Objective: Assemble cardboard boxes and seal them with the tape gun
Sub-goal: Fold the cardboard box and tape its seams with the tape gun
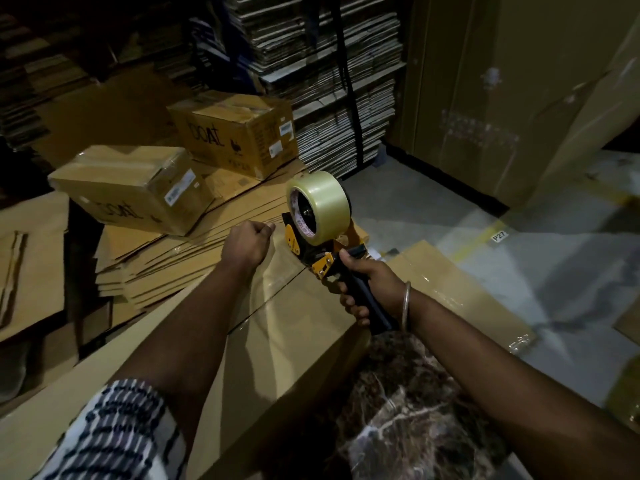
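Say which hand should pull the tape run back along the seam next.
Right. The right hand already grips the tape gun at the far end of the box seam; the left hand rests there, likely anchoring.

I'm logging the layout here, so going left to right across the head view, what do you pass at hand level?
Flattened cardboard stack → left hand → tape gun → right hand → P27 floor label.

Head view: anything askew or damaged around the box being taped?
The taped box behind leans crooked on the uneven flat-cardboard stack, its top dented. The seam on the box being sealed and the tape gun look fine.
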`<state>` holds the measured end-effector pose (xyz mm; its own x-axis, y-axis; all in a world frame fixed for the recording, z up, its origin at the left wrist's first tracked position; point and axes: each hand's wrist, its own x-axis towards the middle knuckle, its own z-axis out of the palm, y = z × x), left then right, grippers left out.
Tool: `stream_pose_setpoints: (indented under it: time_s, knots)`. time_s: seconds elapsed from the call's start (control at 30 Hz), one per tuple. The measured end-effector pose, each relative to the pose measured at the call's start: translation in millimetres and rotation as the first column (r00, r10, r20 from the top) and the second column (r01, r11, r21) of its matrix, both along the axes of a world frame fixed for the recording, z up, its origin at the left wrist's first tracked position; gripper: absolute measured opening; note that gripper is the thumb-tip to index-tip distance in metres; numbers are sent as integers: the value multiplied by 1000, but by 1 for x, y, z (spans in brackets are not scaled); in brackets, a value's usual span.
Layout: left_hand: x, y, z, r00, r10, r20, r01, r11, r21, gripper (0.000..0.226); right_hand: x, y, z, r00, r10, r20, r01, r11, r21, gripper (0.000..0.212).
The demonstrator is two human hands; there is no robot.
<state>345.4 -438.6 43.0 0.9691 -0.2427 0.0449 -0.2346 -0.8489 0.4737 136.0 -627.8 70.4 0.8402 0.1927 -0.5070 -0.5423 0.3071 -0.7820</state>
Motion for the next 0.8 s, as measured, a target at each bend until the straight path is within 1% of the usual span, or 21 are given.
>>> stream_pose_setpoints:
  time_s: [0.1, 0.17, 0.3, 0.37, 0.4, 0.47, 0.53, 0.6, 0.63, 0.73, 0.8]
  knots:
    - [-1, 1, 2, 1000, 6, 3, -6, 1000, -6, 42, -13, -5, 0, 1000, 6, -8, -6, 1000, -13, 59]
    - [-3, 1, 2, 1000, 17, -11, -17, 1000, -1, 45, -28, -10, -1, 999, 2, -48, -4, 1000, -28, 59]
    - [-6, 5, -2, 999, 14, -40, -13, 1000, 18, 52, -62, -23, -3, 996, -29, -89, 33, 998, 53, 58]
    - [-13, 3, 2, 999, -25, 32, 24, 999, 34, 43, -72, -25, -3, 994, -36, -102, 44, 997, 71, 56]
    - [-16, 1, 4, 993, -65, 100, 62, 998, 34, 39, -75, -25, -1, 994, -36, -107, 44, 996, 71, 55]
    - [-22, -2, 8, 961, -182, 207, 181, 983, 26, 37, -76, -25, 0, 993, -47, -105, 55, 995, 78, 55]
    - [-26, -2, 13, 903, -355, 241, 346, 935, 79, 37, -75, -24, 1, 994, -44, -96, 51, 996, 68, 56]
    - [-23, 1, 13, 843, -500, 198, 471, 864, 177, 34, -73, -25, 0, 995, -32, -89, 38, 997, 64, 56]
    - [-20, 3, 15, 824, -545, 156, 511, 833, 214, 38, -73, -26, -1, 996, -27, -88, 34, 997, 73, 56]
    - [-9, 4, 17, 772, -630, 86, 580, 753, 311, 60, -71, -26, 0, 996, -22, -82, 29, 996, 87, 55]
    - [-5, 4, 18, 758, -648, 76, 581, 723, 374, 67, -69, -27, 0, 997, -19, -73, 25, 996, 83, 55]
